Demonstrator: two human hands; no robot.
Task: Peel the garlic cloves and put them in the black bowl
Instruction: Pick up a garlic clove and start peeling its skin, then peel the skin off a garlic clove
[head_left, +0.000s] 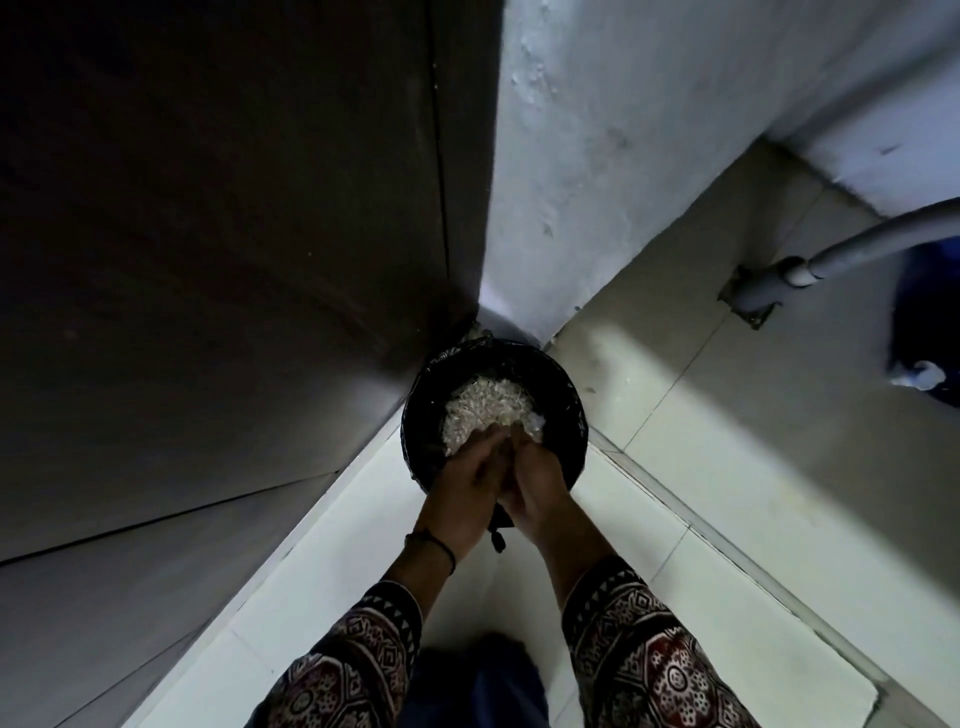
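No text, label, brand, number or sign can be read in this view. The sleeves (639, 654) carry only an ornament pattern, without any letters.

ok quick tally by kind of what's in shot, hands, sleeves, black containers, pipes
hands: 2, left hand and right hand
patterned sleeves: 2, left sleeve and right sleeve
black container: 1
grey pipe: 1
total: 6
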